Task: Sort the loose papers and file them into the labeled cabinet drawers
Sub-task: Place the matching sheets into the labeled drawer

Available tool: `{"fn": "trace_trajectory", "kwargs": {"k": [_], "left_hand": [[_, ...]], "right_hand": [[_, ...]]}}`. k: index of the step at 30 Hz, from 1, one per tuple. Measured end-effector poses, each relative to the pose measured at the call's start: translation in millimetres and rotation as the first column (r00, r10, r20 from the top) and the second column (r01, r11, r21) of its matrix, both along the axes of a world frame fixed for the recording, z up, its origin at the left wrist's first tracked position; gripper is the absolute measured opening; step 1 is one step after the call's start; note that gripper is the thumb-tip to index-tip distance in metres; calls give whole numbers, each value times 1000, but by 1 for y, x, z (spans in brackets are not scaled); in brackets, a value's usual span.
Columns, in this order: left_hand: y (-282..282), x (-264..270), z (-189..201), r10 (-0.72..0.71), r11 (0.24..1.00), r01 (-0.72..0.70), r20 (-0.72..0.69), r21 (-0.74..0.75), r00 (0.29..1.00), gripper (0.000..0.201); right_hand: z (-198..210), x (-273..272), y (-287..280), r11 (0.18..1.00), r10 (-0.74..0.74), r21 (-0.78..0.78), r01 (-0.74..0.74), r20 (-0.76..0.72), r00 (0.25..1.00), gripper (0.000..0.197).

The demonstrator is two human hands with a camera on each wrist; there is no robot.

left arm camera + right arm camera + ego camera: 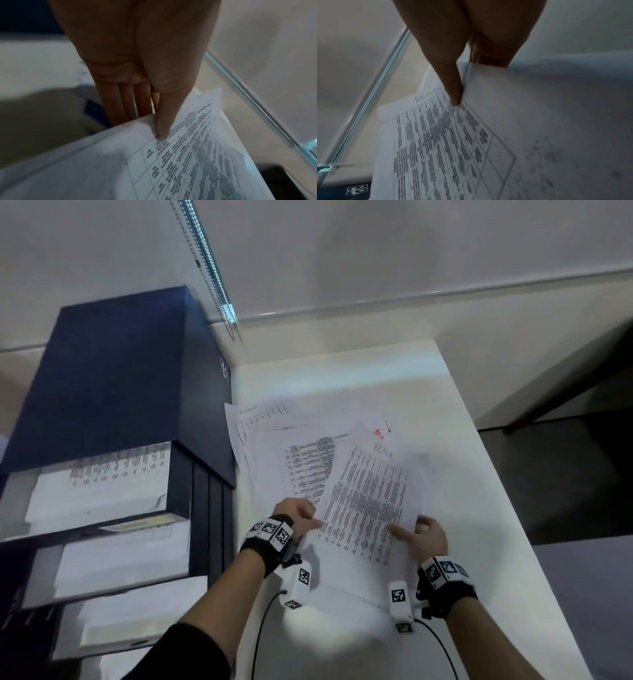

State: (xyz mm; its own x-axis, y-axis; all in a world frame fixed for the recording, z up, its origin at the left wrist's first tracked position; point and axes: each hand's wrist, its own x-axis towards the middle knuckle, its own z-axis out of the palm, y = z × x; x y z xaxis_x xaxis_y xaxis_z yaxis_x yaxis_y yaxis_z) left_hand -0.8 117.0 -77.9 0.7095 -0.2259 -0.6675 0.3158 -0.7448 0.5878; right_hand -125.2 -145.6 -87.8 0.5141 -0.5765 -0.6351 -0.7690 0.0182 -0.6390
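Note:
A printed sheet headed "ADMIN" [368,501] is lifted above the white table [462,457], held by both hands at its near edge. My left hand [303,517] pinches its left corner, thumb [163,121] on top and fingers underneath the sheet [188,155]. My right hand [419,534] pinches the right corner, thumb [453,88] on the printed face of the sheet [436,135]. More loose papers [274,440] lie spread on the table beneath. The dark blue cabinet [120,371] stands at left with its drawers [99,491] pulled out, papers inside.
A window blind cord [209,268] hangs behind the cabinet against the wall. The table's right edge drops to a dark floor [565,474]. Cables run from both wrist cameras toward me along the table's near part.

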Motion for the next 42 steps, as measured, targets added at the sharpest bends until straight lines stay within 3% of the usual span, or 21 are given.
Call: {"fn": "trace_trajectory", "kwargs": {"k": [2, 4, 8, 10, 14, 17, 21, 25, 28, 32, 37, 40, 42], "left_hand": [[12, -26, -7, -70, 996, 63, -110, -70, 991, 30], [18, -54, -14, -113, 992, 103, -167, -70, 979, 49], [20, -97, -10, -21, 998, 12, -163, -58, 986, 94], [22, -111, -2, -1, 998, -7, -133, -59, 991, 95], [35, -129, -45, 44, 999, -47, -121, -26, 992, 109], [36, -132, -38, 89, 990, -105, -167, -89, 982, 100], [26, -140, 5, 228, 934, -270, -190, -236, 955, 57], [14, -149, 5, 407, 900, -407, -38, -156, 913, 42], [1, -158, 9, 443, 890, -440, 6, -119, 896, 37], [-21, -163, 19, 355, 932, -357, -48, -61, 934, 47], [-32, -166, 18, 321, 947, -321, 13, 15, 947, 49], [-26, -166, 25, 394, 912, -409, 206, 34, 896, 80], [-23, -163, 38, 404, 891, -451, 383, 40, 831, 89]], "right_hand": [[1, -20, 4, 998, 54, 43, -54, 4, 999, 56], [8, -42, 15, 990, 129, 54, -129, 4, 992, 32], [15, -82, 34, 973, 231, 26, -230, -49, 972, 23], [17, -91, 36, 966, 259, 16, -258, -80, 963, 23], [19, -96, 30, 920, 392, 59, -388, -179, 902, 34], [22, -88, 12, 908, 418, 47, -416, -167, 893, 40], [36, -82, -31, 932, 287, -197, -304, -112, 952, 30], [31, -81, -65, 937, 237, -236, -259, -117, 964, 33], [22, -79, -63, 902, 379, -163, -399, -141, 914, 39], [18, -79, -34, 809, 571, -90, -581, -117, 813, 35], [24, -81, -9, 724, 669, -107, -681, -129, 732, 35], [34, -79, -8, 683, 697, -193, -704, -116, 708, 28], [48, -76, -9, 691, 687, -300, -658, -10, 726, 23]]}}
